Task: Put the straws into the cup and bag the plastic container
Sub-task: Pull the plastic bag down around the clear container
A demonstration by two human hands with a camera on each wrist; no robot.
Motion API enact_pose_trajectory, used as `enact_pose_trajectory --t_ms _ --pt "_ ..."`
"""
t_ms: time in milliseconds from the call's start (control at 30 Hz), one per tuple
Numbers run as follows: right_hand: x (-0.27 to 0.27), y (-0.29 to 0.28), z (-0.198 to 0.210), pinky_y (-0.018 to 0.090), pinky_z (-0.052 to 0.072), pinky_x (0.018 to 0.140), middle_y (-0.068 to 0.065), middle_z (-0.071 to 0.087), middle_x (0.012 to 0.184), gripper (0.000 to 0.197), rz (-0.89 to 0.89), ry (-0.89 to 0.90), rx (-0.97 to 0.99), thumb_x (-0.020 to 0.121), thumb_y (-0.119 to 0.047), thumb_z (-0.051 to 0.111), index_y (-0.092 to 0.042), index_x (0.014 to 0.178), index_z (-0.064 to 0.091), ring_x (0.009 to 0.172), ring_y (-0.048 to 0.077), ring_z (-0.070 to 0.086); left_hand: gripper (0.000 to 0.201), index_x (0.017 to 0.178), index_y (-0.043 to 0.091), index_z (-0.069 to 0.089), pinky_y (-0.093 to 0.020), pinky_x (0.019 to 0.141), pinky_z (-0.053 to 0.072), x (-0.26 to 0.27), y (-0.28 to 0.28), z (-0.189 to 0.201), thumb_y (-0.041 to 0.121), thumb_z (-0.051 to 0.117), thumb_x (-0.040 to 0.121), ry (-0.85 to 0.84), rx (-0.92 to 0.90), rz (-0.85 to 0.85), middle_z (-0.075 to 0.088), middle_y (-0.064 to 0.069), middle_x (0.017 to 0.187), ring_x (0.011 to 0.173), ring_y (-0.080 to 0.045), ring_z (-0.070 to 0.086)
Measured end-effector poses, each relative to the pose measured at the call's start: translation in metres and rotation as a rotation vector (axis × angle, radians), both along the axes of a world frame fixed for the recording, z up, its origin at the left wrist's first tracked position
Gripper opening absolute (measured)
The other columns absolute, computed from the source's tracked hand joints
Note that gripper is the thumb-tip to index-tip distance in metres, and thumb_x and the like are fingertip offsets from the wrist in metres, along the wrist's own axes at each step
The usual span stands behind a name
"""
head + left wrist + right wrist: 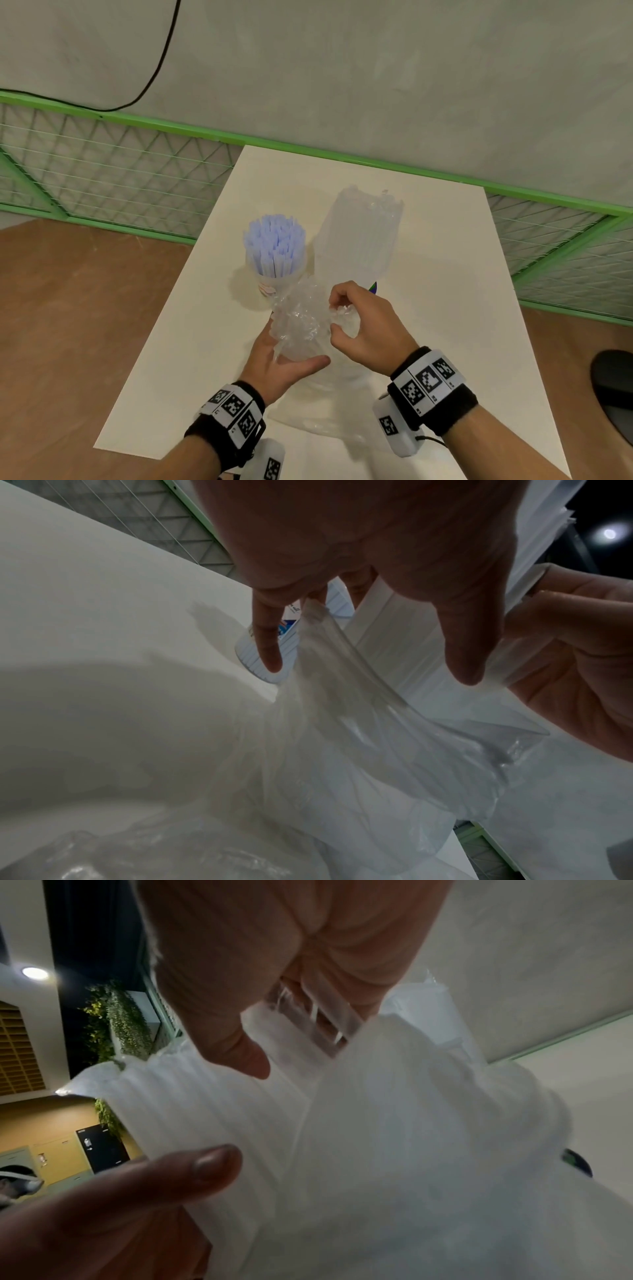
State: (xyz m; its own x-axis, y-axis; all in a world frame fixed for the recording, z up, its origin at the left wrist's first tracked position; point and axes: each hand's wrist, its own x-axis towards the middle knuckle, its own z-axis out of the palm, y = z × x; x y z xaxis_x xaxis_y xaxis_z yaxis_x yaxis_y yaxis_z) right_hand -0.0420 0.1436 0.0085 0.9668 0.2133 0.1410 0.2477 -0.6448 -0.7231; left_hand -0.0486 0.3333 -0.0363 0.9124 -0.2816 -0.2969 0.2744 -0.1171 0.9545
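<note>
While the straws point(274, 245) are already standing bunched in the cup point(270, 286) at the far left of the table point(164, 377), you are working on the bagging step. Your left hand point(279, 363) is cupping the crumpled clear bag point(301, 325) from beneath, fingers loosely curled round the film; your right hand point(363, 329) is pinching the bag's edge between thumb and fingertips. I judge you are trying to part the mouth, so keep pulling the two layers apart before reaching for the plastic container point(359, 233), which is lying flat just beyond your right hand, still outside the bag. A small dark green-and-blue object point(373, 287) is peeking out beside it; I cannot tell what it is. The cup is standing very close to the bag, so be minding your left knuckles: a nudge could be tipping it.
</note>
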Motion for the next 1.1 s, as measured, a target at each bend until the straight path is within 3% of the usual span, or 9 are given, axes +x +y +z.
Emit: enact_pose_trajectory --t_ms 133,267,400,533,633,767,867,967,1100 --pt "-0.004 0.002 -0.007 0.012 0.041 0.077 -0.008 0.058 0.087 0.027 -0.005 -0.067 -0.026 0.075 -0.008 0.068 -0.017 0.100 0.062 0.084 0.002 0.054 0.061 0.119 0.020 0.061 -0.014 0.081 0.052 0.000 0.000 0.000 0.012 0.089 0.065 -0.015 0.011 0.000 0.072 0.003 0.109 0.104 -0.009 0.067" --pt "-0.007 0.003 -0.011 0.010 0.039 0.077 -0.010 0.058 0.090 0.021 -0.036 -0.098 -0.013 0.077 -0.008 0.067 -0.016 0.096 0.060 0.084 -0.001 0.052 0.062 0.119 0.019 0.061 -0.013 0.081 0.051 0.001 -0.001 0.000 0.011 0.089 0.065 -0.009 0.010 0.006 0.072 0.002 0.109 0.103 -0.010 0.068" --pt "-0.010 0.001 -0.015 0.026 0.048 0.077 -0.012 0.062 0.095 0.020 -0.070 -0.030 -0.034 0.089 -0.016 0.060 -0.023 0.105 0.052 0.087 0.007 0.058 0.062 0.120 0.018 0.061 -0.006 0.073 0.048 0.000 -0.002 0.004 0.007 0.089 0.065 0.027 -0.005 0.021 0.073 0.003 0.107 0.097 -0.003 0.068" --pt "-0.009 0.000 -0.011 0.022 0.048 0.078 -0.010 0.062 0.106 0.035 -0.044 -0.121 -0.069 0.093 -0.007 0.055 -0.027 0.121 0.048 0.091 0.009 0.060 0.062 0.118 0.022 0.060 -0.003 0.071 0.048 0.000 -0.003 0.008 0.006 0.088 0.065 0.026 -0.020 0.035 0.072 0.003 0.107 0.096 0.001 0.067" --pt "-0.007 -0.005 -0.011 0.027 0.049 0.078 -0.006 0.062 0.106 0.035 -0.011 -0.194 -0.123 0.090 0.001 0.055 -0.021 0.116 0.056 0.094 0.013 0.060 0.065 0.121 0.020 0.060 -0.005 0.073 0.048 0.000 -0.004 0.006 0.005 0.089 0.064 0.013 -0.024 0.049 0.072 0.003 0.109 0.101 -0.003 0.067" --pt "-0.005 -0.014 -0.012 0.029 0.050 0.076 -0.006 0.063 0.107 0.027 -0.011 -0.266 -0.207 0.089 0.000 0.058 -0.018 0.109 0.062 0.095 0.015 0.061 0.068 0.124 0.020 0.059 -0.008 0.076 0.049 0.001 -0.003 0.005 0.006 0.089 0.064 0.020 -0.039 0.043 0.071 0.002 0.112 0.103 -0.005 0.067" --pt "-0.003 -0.019 -0.012 0.024 0.048 0.075 -0.005 0.064 0.103 0.019 -0.017 -0.302 -0.235 0.089 -0.004 0.064 -0.016 0.103 0.063 0.092 0.013 0.061 0.068 0.123 0.019 0.059 -0.007 0.074 0.049 0.001 -0.003 0.005 0.006 0.089 0.064 0.038 -0.044 0.039 0.072 0.002 0.112 0.102 -0.005 0.068" --pt "0.000 -0.025 -0.011 0.012 0.042 0.076 -0.005 0.064 0.100 0.016 -0.033 -0.309 -0.240 0.087 -0.008 0.070 -0.016 0.099 0.062 0.091 0.010 0.058 0.066 0.122 0.019 0.059 -0.007 0.073 0.050 0.002 -0.002 0.005 0.007 0.089 0.064 0.037 -0.029 0.045 0.072 0.003 0.111 0.099 -0.003 0.068" --pt "0.005 -0.033 -0.012 0.005 0.038 0.081 -0.007 0.062 0.100 0.015 -0.073 -0.272 -0.174 0.088 -0.010 0.070 -0.017 0.098 0.061 0.093 0.005 0.057 0.073 0.123 0.027 0.057 -0.014 0.086 0.052 0.005 -0.002 0.001 0.021 0.093 0.059 -0.019 0.073 0.042 0.070 0.009 0.112 0.104 -0.001 0.065"
